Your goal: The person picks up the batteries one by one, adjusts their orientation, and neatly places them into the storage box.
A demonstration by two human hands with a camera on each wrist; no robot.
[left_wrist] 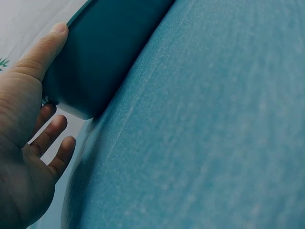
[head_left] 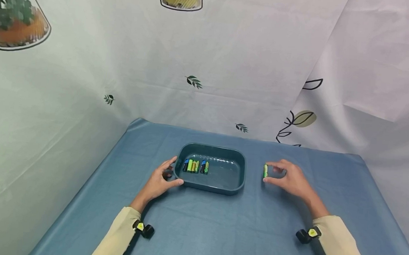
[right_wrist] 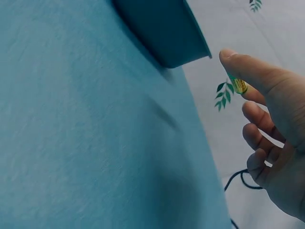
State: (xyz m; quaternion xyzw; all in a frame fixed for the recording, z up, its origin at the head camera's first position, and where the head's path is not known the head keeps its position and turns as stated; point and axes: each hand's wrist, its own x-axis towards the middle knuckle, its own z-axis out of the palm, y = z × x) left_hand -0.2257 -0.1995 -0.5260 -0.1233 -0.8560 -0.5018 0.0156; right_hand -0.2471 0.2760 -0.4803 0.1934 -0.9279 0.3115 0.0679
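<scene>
A dark teal rectangular tray (head_left: 214, 186) sits on the cloth with several small batteries (head_left: 195, 166) lined up at its left side. My left hand (head_left: 158, 183) holds the tray's left end, the thumb at the near corner of the rim and the index finger toward the far corner. In the left wrist view, the thumb (left_wrist: 45, 50) lies along the tray's wall (left_wrist: 95, 57) and the other fingers are spread below. To the right of the tray, my right hand (head_left: 288, 180) pinches a green battery (head_left: 265, 171) by its ends between thumb and index finger, over the cloth.
A blue cloth (head_left: 225, 233) covers the table. Behind it hangs a pale curtain (head_left: 231, 57) with printed plants and leaves. Each wrist carries a small black camera, one on the left (head_left: 147, 231) and one on the right (head_left: 303, 236).
</scene>
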